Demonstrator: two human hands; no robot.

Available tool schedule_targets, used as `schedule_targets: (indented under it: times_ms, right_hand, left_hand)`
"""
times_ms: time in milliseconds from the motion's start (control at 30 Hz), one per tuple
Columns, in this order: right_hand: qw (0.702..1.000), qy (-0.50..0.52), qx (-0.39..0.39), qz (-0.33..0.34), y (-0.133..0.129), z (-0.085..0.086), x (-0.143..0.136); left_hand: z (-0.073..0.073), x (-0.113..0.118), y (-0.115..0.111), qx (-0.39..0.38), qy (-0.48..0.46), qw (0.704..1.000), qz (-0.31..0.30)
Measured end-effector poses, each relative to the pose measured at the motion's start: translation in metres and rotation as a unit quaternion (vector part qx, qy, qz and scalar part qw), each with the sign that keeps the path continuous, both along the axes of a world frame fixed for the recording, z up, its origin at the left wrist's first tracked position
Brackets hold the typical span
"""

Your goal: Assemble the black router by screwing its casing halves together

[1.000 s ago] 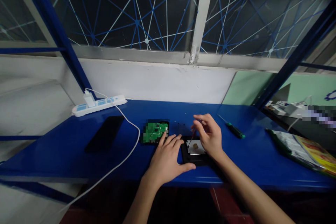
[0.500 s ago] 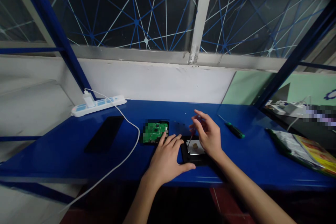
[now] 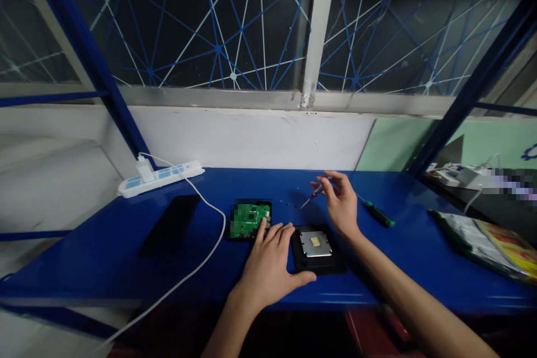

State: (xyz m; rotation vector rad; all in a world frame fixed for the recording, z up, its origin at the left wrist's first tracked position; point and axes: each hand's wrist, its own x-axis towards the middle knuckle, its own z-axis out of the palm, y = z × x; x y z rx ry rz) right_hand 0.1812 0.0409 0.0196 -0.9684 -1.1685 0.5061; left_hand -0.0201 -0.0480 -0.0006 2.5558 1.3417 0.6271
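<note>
My right hand [image 3: 342,203] grips a small screwdriver [image 3: 315,194] with a reddish handle, its thin tip slanting down to the left above the table. Fingers spread, my left hand [image 3: 272,260] rests along the left side of a black casing [image 3: 298,254]. Set in that casing is a silver metal plate [image 3: 324,245] with a small tan pad [image 3: 315,241] at its middle. Beyond my left fingertips lies a green circuit board [image 3: 251,218] in a black frame. Several tiny dark bits, possibly screws, are on the table near the screwdriver tip.
A green-and-black screwdriver [image 3: 378,214] lies to the right, with a shiny packet [image 3: 486,243] farther over. On the left are a flat black panel [image 3: 170,225], a white cable [image 3: 210,251] and a power strip [image 3: 161,178]. The blue table [image 3: 104,257] ends at a wall.
My right hand has lifted the screwdriver off the metal plate and up to the right, uncovering the plate. My left hand has stayed by the casing. The view has tilted slightly.
</note>
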Motion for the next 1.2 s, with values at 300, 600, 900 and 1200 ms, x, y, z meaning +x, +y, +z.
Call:
schedule_targets:
  times_ms: [300,600,900,1200]
  right_hand:
    - [0.998,0.003,-0.050,0.032,0.035,-0.017,0.007]
    - [0.998,0.020,-0.057,0.036,0.035,-0.020,0.007]
    - [0.998,-0.031,-0.061,-0.015,0.036,-0.016,0.014]
    - [0.947,-0.252,-0.162,-0.118,0.037,-0.005,0.049]
  left_hand:
    - [0.013,-0.002,0.016,0.045,0.071,0.996,0.009]
    - [0.025,0.013,0.073,0.094,0.160,0.982,-0.021]
    - [0.018,0.006,0.086,0.103,0.132,0.985,-0.039]
    - [0.026,-0.009,0.043,0.028,0.083,0.994,-0.062]
